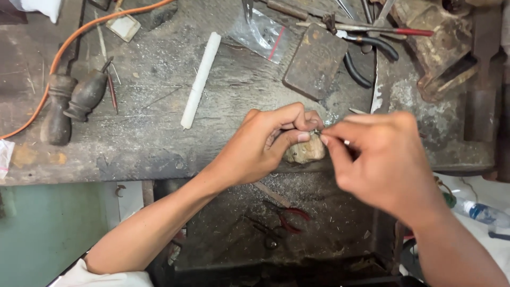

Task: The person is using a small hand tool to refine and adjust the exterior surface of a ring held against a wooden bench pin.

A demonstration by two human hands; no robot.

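Note:
My left hand [265,143] pinches a tiny metal piece [316,131] between thumb and forefinger, just above a worn wooden bench peg [305,151] at the bench's front edge. My right hand [382,159] meets it from the right, with fingertips closed on the same small piece or on a thin tool touching it; which one is hidden by the fingers. Both hands hover over the dusty grey workbench [159,138].
A white stick [200,79], two dark wooden tool handles [74,103], an orange cable [79,32], a flat metal block [314,61], pliers [366,53] and a plastic bag [263,34] lie on the bench. Red-handled pliers [287,218] rest in the tray below. A plastic bottle [481,212] lies at right.

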